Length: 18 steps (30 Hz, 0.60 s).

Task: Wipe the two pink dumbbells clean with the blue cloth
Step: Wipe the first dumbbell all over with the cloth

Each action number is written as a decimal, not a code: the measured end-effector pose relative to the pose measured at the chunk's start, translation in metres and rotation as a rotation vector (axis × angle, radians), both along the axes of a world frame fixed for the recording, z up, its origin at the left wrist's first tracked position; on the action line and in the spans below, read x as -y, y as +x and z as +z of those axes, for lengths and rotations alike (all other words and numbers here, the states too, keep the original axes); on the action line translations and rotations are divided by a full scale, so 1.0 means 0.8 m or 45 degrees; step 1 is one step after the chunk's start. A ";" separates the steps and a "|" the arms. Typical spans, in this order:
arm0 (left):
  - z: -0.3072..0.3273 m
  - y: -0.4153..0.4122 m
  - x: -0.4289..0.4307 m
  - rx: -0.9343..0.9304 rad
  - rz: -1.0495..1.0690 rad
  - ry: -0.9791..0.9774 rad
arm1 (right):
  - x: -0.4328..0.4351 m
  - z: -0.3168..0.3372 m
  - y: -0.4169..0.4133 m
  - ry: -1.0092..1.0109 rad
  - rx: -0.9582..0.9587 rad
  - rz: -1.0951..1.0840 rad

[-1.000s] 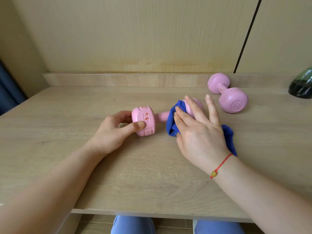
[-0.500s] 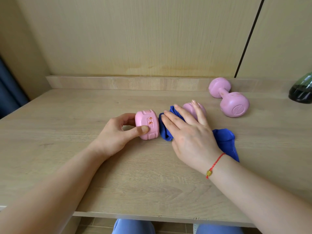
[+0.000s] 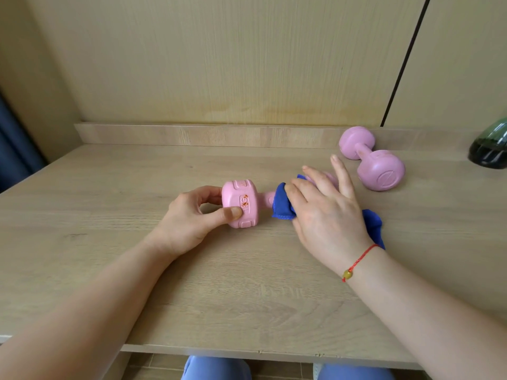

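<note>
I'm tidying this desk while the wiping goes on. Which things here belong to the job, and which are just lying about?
In use: near dumbbell, held by the left hand; blue cloth, pressed on it by the right hand; far dumbbell, waiting.
Lying about: dark green object at the table edge, right side.

Near dumbbell (image 3: 240, 205) lying crosswise on the desk (image 3: 247, 297), cloth (image 3: 281, 205) draping over its right end, second dumbbell (image 3: 378, 165) sitting behind, further right.
</note>
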<state>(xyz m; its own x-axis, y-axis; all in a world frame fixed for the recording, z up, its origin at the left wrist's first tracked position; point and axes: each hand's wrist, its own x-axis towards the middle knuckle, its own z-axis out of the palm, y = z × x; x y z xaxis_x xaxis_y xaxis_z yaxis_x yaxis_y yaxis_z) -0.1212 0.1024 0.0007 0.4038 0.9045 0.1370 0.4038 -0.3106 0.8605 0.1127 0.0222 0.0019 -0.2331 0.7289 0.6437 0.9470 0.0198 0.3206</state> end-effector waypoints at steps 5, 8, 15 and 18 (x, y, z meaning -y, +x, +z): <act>0.003 0.002 0.005 0.018 -0.005 0.009 | -0.001 -0.008 -0.013 0.076 0.022 0.197; 0.005 0.004 0.008 0.034 0.003 0.024 | 0.000 -0.013 -0.026 -0.050 -0.058 0.284; 0.002 0.004 0.004 0.048 0.058 0.034 | 0.003 0.003 0.002 -0.012 -0.140 0.094; 0.002 0.002 0.005 0.040 0.064 0.029 | 0.005 0.005 0.010 0.022 -0.097 0.023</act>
<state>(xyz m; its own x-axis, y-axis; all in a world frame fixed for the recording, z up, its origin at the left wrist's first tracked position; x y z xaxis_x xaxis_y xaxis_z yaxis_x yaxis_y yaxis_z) -0.1198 0.0985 0.0025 0.3530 0.9201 0.1700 0.3922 -0.3105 0.8659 0.1207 0.0183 0.0057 -0.1958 0.7135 0.6728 0.9683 0.0321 0.2477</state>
